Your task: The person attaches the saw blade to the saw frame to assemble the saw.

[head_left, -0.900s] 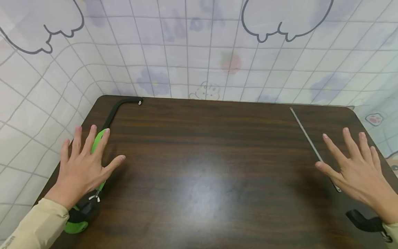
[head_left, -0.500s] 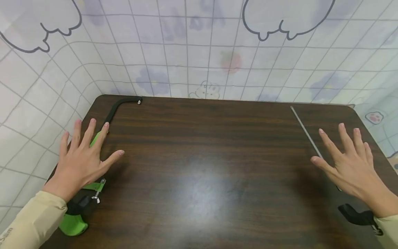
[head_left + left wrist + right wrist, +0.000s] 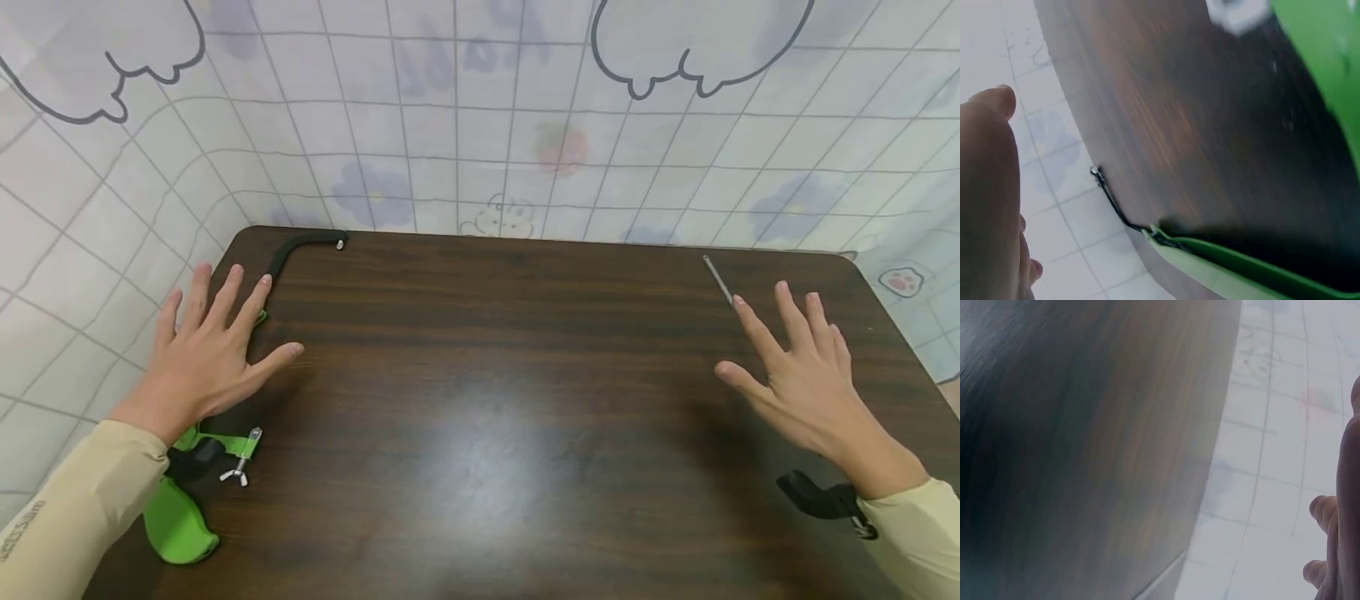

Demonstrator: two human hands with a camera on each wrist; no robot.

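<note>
A green and black hacksaw frame [image 3: 176,525] lies along the left side of the table, its black bent end at the far left corner and a silver wing nut [image 3: 235,475] near its handle. Over its middle my left hand [image 3: 204,362] is spread, fingers straight and holding nothing, hiding part of the frame. The left wrist view shows the green channel of the frame [image 3: 1229,265] below the hand. On the right lies a thin grey hacksaw blade [image 3: 717,277], mostly hidden behind my right hand [image 3: 806,379], which is spread with nothing in it.
The dark wood-grain table [image 3: 480,333] has rounded far corners. A white gridded sheet [image 3: 480,125] with printed drawings hangs behind it and along its sides. A black strap mount [image 3: 817,496] sits at my right wrist.
My right hand has moved left and slightly forward, covering more of the blade. My left hand has shifted forward, uncovering more of the hacksaw's handle and wing nut. Frame and blade stay on the table.
</note>
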